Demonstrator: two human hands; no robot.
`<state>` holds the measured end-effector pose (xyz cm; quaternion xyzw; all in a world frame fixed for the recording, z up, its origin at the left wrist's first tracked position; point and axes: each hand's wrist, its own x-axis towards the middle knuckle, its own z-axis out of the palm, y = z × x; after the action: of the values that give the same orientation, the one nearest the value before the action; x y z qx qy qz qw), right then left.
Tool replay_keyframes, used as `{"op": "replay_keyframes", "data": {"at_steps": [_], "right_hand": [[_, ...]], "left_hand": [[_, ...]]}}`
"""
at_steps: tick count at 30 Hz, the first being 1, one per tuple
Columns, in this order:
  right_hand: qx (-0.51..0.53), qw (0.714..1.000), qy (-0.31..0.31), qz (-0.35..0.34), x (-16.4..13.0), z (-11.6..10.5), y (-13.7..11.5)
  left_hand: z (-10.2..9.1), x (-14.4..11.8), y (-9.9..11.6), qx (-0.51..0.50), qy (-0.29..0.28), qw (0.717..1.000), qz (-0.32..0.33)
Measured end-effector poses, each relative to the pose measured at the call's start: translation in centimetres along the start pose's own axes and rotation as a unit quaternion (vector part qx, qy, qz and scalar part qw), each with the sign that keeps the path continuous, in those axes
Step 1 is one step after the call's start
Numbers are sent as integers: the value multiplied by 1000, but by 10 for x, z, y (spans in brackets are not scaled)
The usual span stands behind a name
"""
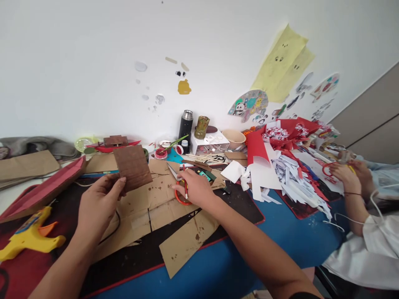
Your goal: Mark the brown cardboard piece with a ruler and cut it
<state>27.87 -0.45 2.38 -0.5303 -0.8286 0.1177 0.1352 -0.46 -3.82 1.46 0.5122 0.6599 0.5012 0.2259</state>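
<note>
A square of brown-painted cardboard (pixel 132 168) is pinched between the thumb and fingers of my left hand (pixel 101 201), raised above the mat. My right hand (pixel 198 189) reaches over the flattened cardboard (pixel 140 222), its fingers closed around a red pencil (pixel 186 189). Directly under those fingers lies a pair of scissors with orange handles (pixel 182 201), blades pointing away; whether the hand also grips them is hidden. A loose strip of stained cardboard (pixel 188 243) lies nearer to me.
At the left are a yellow glue gun (pixel 33 236) and a long red-lined cardboard boat shape (pixel 46 185). A black flask (pixel 186 126) and white box (pixel 210 143) stand by the wall. Paper scraps (pixel 293 178) lie at right, beside another person's hands (pixel 347 174).
</note>
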Motion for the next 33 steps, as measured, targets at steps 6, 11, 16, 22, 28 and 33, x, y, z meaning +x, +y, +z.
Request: {"op": "replay_keyframes", "data": {"at_steps": [6, 11, 16, 22, 28, 33], "right_hand": [[-42, 998, -48, 17, 8, -2, 3], [-62, 997, -47, 2, 24, 6, 0], [-57, 997, -51, 2, 38, 11, 5], [-62, 996, -60, -2, 46, 6, 19], [-64, 995, -74, -13, 59, -6, 28], [-53, 997, -59, -19, 67, -10, 28]], "left_hand": [[1, 0, -1, -20, -2, 999, -32], [2, -1, 2, -35, 6, 998, -47], [1, -1, 2, -27, 4, 998, -50], [1, -1, -4, -23, 1, 997, -70], [0, 0, -9, -11, -15, 995, -99], [0, 0, -9, 11, -17, 995, -96]]}}
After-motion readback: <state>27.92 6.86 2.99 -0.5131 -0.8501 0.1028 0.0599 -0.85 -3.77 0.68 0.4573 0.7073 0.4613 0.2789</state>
